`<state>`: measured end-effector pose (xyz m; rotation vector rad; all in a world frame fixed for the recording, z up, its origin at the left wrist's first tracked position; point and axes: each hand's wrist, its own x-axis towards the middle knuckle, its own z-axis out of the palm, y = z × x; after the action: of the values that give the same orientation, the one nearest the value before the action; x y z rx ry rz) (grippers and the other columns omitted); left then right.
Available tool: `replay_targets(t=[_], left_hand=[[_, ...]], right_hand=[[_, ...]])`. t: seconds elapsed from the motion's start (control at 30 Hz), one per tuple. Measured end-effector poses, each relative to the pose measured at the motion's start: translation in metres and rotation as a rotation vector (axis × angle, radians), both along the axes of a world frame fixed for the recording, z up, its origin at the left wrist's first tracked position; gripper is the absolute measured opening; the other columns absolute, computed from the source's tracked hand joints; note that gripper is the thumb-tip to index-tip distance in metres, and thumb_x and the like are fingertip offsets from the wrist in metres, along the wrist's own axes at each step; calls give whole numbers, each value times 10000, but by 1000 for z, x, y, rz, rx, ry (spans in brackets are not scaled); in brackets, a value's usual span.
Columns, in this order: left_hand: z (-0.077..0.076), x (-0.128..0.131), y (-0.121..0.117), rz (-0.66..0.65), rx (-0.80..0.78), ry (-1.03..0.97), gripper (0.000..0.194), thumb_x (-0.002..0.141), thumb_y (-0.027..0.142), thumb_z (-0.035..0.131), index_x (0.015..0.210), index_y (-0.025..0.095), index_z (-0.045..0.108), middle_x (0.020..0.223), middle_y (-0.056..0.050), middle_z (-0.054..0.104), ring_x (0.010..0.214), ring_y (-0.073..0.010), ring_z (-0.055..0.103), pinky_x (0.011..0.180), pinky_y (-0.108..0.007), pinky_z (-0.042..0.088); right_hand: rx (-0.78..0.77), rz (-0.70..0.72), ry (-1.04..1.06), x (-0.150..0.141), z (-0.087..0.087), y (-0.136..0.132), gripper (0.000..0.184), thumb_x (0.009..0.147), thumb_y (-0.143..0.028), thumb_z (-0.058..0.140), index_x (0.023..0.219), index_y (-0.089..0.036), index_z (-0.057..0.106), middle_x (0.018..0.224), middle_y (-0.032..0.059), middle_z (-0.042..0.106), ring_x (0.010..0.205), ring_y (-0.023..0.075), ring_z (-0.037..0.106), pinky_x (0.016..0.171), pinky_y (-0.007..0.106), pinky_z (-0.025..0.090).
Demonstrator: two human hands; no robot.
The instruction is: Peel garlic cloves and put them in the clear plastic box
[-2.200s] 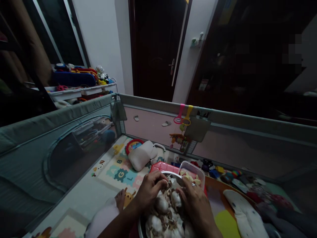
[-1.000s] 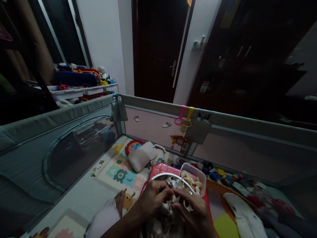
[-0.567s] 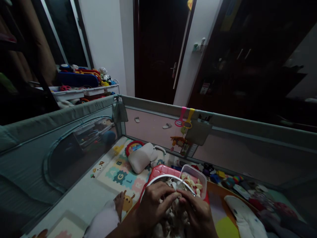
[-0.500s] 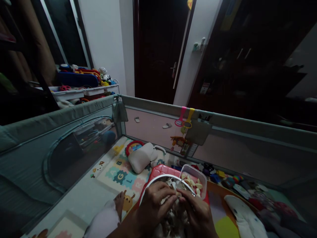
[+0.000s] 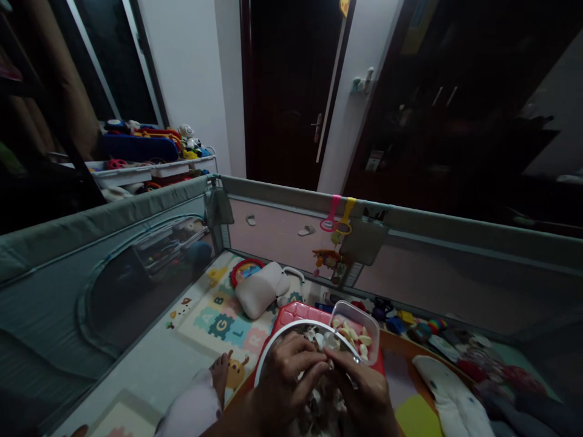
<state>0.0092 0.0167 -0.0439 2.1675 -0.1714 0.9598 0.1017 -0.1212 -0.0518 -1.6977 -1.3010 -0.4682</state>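
Note:
My left hand (image 5: 291,371) and my right hand (image 5: 364,385) meet over a round bowl with a pale rim (image 5: 272,338). Fingers of both hands are pinched together around a small garlic clove (image 5: 330,364), mostly hidden by the fingertips. Loose garlic skins (image 5: 319,403) fill the bowl beneath them. Just beyond my right hand, a clear plastic container (image 5: 374,325) holds several peeled garlic cloves (image 5: 350,334). Bowl and container both rest on a red stool-like surface (image 5: 298,312).
A grey-green playpen fence (image 5: 282,191) encloses the patterned mat (image 5: 191,355). A white cushion-like object (image 5: 259,291) lies beyond the bowl, beside a red round toy (image 5: 237,273). Toys (image 5: 405,318) line the right side near a white cloth item (image 5: 449,388). My foot (image 5: 220,370) is left of the bowl.
Both hands stay together over the bowl, with small shifts of the fingers around the clove. The view has tilted slightly; the container and bowl stay in place.

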Motion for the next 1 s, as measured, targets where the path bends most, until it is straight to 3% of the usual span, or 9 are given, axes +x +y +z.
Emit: replay_targets(t=[0.3,1.0], left_hand=[[-2,-1,0,-26,9,11,178,879,179,520,844,146,691,734,-73,668,688,-170,602,617,-257,479],[6,-1,-4,-18,75,13,239,902,173,414,783,139,618,731,-77,648,700,-177,588,643,-275,503]], right_hand=[[-16,-70,-94,-3,1,-2,220,910,-279,494,944,-198,696,754,61,757,653,177,725,609,237,599],[-34,-37,13,-9,3,1,299,932,-335,433,891,-197,695,683,53,748,575,160,713,552,200,579]])
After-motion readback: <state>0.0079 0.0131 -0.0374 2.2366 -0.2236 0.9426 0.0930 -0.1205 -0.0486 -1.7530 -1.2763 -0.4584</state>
